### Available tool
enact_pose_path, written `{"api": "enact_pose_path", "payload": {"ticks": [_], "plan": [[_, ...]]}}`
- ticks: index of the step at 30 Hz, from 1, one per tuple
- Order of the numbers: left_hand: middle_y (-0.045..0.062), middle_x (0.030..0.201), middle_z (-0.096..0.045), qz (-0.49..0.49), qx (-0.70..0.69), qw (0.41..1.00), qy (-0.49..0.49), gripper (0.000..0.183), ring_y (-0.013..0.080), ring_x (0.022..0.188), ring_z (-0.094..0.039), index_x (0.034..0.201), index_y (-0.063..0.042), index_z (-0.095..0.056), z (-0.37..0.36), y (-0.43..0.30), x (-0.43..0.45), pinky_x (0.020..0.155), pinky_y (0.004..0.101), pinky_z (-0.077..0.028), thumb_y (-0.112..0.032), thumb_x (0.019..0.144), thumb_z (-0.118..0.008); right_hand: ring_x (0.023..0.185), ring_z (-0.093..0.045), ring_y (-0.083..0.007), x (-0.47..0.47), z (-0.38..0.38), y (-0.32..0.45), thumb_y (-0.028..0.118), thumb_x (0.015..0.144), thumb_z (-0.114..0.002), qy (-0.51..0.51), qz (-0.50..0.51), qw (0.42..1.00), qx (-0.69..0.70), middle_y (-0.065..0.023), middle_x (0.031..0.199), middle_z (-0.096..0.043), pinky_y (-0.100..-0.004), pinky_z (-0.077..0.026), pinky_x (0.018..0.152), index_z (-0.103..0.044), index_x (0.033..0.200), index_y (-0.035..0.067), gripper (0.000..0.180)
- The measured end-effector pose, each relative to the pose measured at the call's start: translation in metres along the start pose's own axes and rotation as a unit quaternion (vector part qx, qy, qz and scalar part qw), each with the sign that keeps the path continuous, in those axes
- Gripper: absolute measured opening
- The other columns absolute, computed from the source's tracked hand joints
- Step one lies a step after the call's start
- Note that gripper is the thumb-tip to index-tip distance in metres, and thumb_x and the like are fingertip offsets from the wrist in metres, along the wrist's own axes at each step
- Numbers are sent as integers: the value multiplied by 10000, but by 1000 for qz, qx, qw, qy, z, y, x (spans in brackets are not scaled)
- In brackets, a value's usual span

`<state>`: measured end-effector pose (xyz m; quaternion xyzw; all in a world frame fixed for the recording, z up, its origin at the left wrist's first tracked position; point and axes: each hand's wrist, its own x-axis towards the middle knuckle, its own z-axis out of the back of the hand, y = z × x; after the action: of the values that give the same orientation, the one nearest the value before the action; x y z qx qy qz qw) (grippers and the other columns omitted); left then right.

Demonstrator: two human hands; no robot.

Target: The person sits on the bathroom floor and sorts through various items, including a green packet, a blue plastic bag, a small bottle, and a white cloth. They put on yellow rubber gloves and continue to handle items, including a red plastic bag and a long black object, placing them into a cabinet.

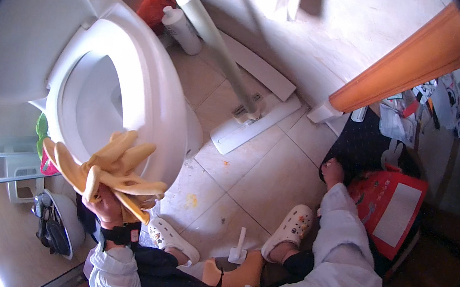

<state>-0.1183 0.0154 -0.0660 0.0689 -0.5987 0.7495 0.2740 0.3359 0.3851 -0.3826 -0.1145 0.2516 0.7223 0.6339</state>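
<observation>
Yellow rubber gloves (109,167) are bunched in my left hand (107,208), in front of the toilet's near rim. The white toilet (169,105) has its lid (31,34) raised and its seat down. On the right, my right hand (333,173) reaches to the edge of a black mat or cloth (354,144), beside a red box or bag (378,206). Whether its fingers hold that edge is too small to tell. A flat mop (254,125) stands on the tiled floor between toilet and wall.
A white bottle (182,30) and a red bag (156,7) stand behind the toilet. An orange-brown wooden door frame or post (410,62) slants at upper right. Yellow stains mark the floor tiles (203,183). A small white-handled tool (238,249) lies near my feet.
</observation>
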Motion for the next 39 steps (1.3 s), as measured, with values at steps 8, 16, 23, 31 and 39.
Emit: {"api": "enact_pose_path", "payload": {"ticks": [8,16,23,31,39], "plan": [[75,690,-643,-110,246,963,18,251,162,640,-608,903,40,-668,2,-2,0,571,315,-470,-186,911,-561,1142,-548,-423,92,167,-40,585,774,-679,-413,-72,896,147,-276,1230,-568,-466,-427,965,-444,1329,-37,866],[108,841,-664,49,77,991,101,196,253,771,-642,996,-20,-640,2,-29,14,714,367,-503,-168,869,-624,678,-584,-96,-66,102,140,115,923,-561,-181,156,808,539,-13,857,-624,-250,-504,543,-617,1045,104,135],[82,1133,-635,335,-468,780,246,362,202,1034,-615,1242,5,-531,17,-96,-30,912,325,-491,-51,896,-622,1353,-359,-236,-287,122,295,431,845,-689,443,393,606,531,-111,1453,-392,-377,-291,1119,-270,1459,9,854],[130,1272,-578,335,-446,686,468,547,243,1179,-547,1354,-3,-430,47,-105,-57,1046,361,-397,-55,862,-662,1140,-547,-183,-349,164,334,286,939,-605,366,293,616,633,-68,1245,-567,-335,-434,991,-479,1297,34,456],[76,1217,-599,283,-211,874,334,378,192,1103,-569,1272,8,-516,54,-101,-67,959,325,-458,-202,962,-574,1006,-594,-136,-388,222,319,244,970,-560,115,404,771,478,-37,1087,-633,-284,-472,881,-609,1145,14,293]]}}
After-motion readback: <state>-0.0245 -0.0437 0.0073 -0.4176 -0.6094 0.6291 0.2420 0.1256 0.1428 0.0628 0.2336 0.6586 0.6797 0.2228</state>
